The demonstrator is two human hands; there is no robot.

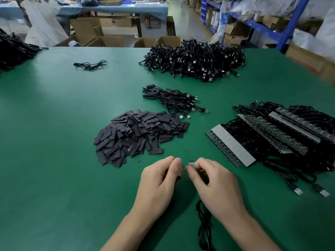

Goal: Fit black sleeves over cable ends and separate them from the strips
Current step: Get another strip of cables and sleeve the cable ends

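Green mat [54, 142], near centre: the left hand [159, 180] pinches a mostly hidden black sleeve [179, 178]. Just beside it, the right hand [215, 183] pinches a cable end [191, 163], its cable [204, 225] trailing nearer. The sleeve pile [139, 134] lies farther left, the strips [233, 145] to the right.

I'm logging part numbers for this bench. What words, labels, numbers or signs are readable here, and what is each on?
Nothing in this view can be read.
Small red glowing display under the far blue-covered table: too blurred to read.
Grey-and-green circuit-board strips: any markings are too small.
Brown cardboard boxes: no legible print.
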